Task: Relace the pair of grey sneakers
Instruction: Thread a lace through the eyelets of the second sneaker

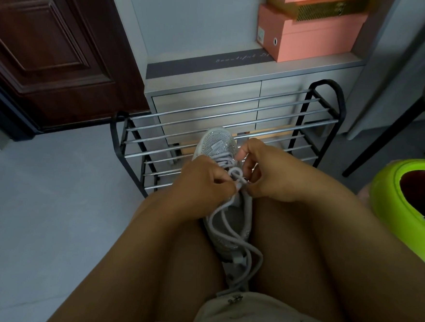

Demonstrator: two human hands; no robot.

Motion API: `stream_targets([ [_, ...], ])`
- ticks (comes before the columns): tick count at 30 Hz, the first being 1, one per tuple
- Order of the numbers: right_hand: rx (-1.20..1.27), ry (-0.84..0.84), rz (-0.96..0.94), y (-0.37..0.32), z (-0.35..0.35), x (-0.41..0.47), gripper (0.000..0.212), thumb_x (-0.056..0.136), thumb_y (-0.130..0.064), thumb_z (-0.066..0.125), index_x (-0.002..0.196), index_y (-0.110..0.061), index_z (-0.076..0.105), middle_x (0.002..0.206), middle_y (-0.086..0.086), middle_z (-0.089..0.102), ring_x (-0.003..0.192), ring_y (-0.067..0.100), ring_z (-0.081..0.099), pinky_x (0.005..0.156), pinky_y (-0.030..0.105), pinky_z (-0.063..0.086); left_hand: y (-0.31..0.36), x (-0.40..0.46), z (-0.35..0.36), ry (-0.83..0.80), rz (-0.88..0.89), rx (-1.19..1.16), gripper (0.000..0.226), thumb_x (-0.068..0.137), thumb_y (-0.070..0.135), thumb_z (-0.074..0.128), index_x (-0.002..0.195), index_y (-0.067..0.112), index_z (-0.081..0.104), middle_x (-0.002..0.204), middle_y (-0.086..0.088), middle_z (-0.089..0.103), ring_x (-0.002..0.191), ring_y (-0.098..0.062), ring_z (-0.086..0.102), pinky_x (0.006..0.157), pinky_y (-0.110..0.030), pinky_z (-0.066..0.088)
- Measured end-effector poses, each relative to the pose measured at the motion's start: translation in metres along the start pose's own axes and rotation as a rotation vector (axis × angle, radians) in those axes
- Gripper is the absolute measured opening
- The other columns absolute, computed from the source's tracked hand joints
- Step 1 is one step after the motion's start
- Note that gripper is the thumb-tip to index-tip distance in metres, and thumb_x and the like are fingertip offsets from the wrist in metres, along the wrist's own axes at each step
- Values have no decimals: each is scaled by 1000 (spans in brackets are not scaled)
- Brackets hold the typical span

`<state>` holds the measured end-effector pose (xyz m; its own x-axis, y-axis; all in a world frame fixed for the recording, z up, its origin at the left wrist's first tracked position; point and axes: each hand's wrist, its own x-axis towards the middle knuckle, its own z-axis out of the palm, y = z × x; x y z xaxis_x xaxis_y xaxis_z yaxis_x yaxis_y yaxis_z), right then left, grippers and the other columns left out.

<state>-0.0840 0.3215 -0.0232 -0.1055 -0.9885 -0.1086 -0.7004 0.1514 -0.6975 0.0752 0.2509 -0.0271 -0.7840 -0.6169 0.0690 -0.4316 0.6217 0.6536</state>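
Grey sneaker (216, 146) between the knees, toe far, heel hidden.
Left hand (200, 180) and right hand (263, 172) each pinch the lace (235, 173); fingertips hide the knot.

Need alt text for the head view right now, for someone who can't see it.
Both hands, left hand and right hand, pinch the grey lace into a loop over a grey sneaker held between the person's knees. Loose lace trails toward the lap; a metal shoe rack stands behind.
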Motion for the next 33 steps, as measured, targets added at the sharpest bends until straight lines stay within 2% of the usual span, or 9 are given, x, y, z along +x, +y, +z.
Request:
stream_targets([
  [4,-5,20,50,3,-1,0,48,67,-4,73,105,-21,49,81,-3,63,71,11,61,59,23,48,-4,-9,-19,-134,-54,-226,14,84,9,65,71,6,72,73,1,56,70,-5,53,66,-17,41],
  [6,-10,17,62,2,-1,0,48,66,-3,73,103,-23,49,81,-4,63,71,9,61,59,23,48,-7,-15,-22,-152,-79,-320,12,84,7,65,76,1,72,78,-6,58,75,-9,55,71,-19,43],
  [9,-51,12,58,0,-2,1,46,67,-3,71,103,-22,50,84,-4,63,71,9,59,58,21,47,-11,-18,-16,-24,-178,-424,18,86,14,64,77,1,72,74,-10,65,68,-13,59,66,-20,47],
  [12,-56,13,37,-1,-1,0,42,67,-5,71,102,-20,52,85,-3,61,68,6,55,51,12,41,-17,-12,-6,145,-287,-273,20,85,30,67,76,12,65,65,3,61,53,0,51,55,-16,43],
  [16,-110,31,-12,-5,4,-1,36,68,-13,72,98,-19,54,84,-3,59,73,12,55,58,24,42,-19,-8,3,185,-294,-45,28,77,46,71,81,22,57,66,8,55,56,-3,49,53,-22,41],
  [18,-124,32,-23,-5,4,-1,32,69,-13,72,96,-18,55,84,-3,59,75,14,55,63,29,43,-18,-8,4,187,-240,59,25,78,43,70,78,22,57,63,6,56,56,-5,49,52,-23,39],
  [21,-148,10,-8,-3,0,-1,27,70,-10,70,92,-18,58,82,-6,57,70,8,51,58,18,40,-19,-10,-1,174,-200,184,17,84,34,65,79,18,59,65,2,59,61,-11,53,53,-25,39],
  [28,-149,-27,-7,-2,-3,-4,25,68,-5,69,80,-23,56,74,-11,53,63,0,46,52,6,37,-28,-29,-15,187,-193,141,13,80,27,70,72,23,61,61,2,63,58,-6,58,57,-27,48],
  [33,-49,-62,6,-5,0,-5,23,69,-2,67,84,-16,57,72,-7,52,55,3,52,41,8,36,-22,-33,-5,285,-88,228,16,76,23,67,67,20,54,53,5,50,50,-5,46,48,-21,37],
])
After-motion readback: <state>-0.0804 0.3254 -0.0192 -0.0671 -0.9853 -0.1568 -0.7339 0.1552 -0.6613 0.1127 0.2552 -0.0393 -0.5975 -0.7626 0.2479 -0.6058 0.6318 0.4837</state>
